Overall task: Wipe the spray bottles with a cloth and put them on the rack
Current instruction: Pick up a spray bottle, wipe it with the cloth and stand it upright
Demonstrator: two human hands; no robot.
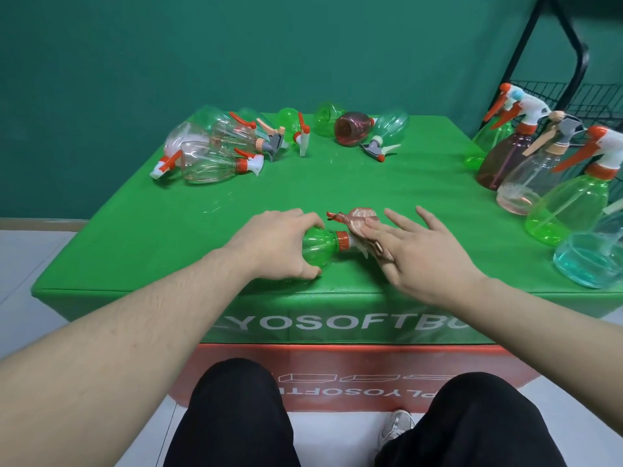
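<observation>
Head view, left hand [276,244] gripping green bottle [318,246]

Cloth [362,221] hides bottle's [318,246] spray head; rack [573,79] cut off right.

Both forearms come in bare, no sleeves showing up to the frame's edge, and the left hand [279,244] and right hand [428,251] carry no rings, no watch. Below: black trousers [236,416] and a grey-white sneaker [397,428].

Mat [303,187] centre open; lying bottles [215,146] far-left, upright bottles [539,183] crowd right.
</observation>
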